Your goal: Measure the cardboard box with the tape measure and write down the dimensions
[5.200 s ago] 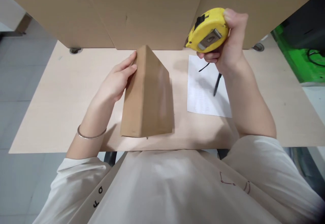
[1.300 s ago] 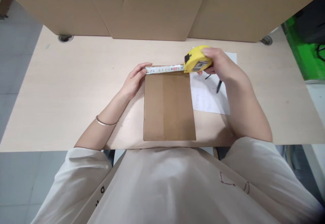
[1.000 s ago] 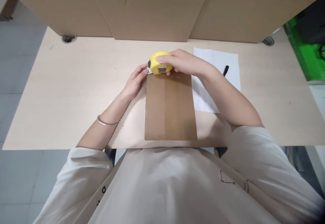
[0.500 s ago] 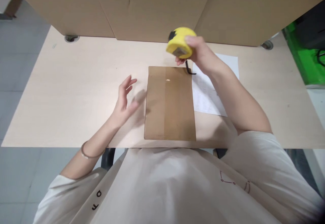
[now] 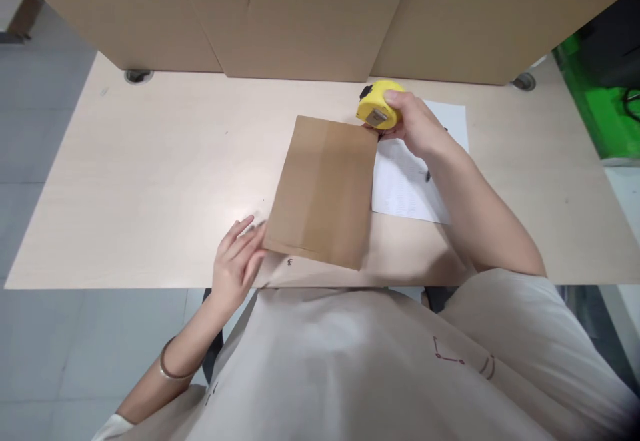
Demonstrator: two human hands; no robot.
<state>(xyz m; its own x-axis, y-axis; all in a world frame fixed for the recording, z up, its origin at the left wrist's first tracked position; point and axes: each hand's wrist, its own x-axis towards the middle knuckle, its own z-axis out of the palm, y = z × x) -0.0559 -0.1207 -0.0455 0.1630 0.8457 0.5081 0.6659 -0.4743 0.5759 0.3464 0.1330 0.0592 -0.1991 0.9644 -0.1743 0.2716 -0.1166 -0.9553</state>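
My right hand (image 5: 415, 117) is wrapped round a yellow tape measure (image 5: 381, 106), held above the table near the back. Its lower fingers reach the upper right corner of a brown cardboard box (image 5: 320, 191), partly hidden there by the tape measure. A paler taped band runs down the middle of the box, which sits askew and looks slightly raised at the near side. At its lower left corner, my left hand (image 5: 235, 261) pinches the edge between thumb and fingers, with the index finger stretched out.
A printed white sheet (image 5: 400, 184) lies right of the box, partly under my right forearm. Tall cardboard panels (image 5: 300, 21) stand along the back of the pale wooden table (image 5: 150, 181). Cable holes (image 5: 139, 77) sit near its back corners.
My left hand has come down and taken the box's lower left corner. The box has turned askew. My right hand has moved right and slightly down with the tape measure.
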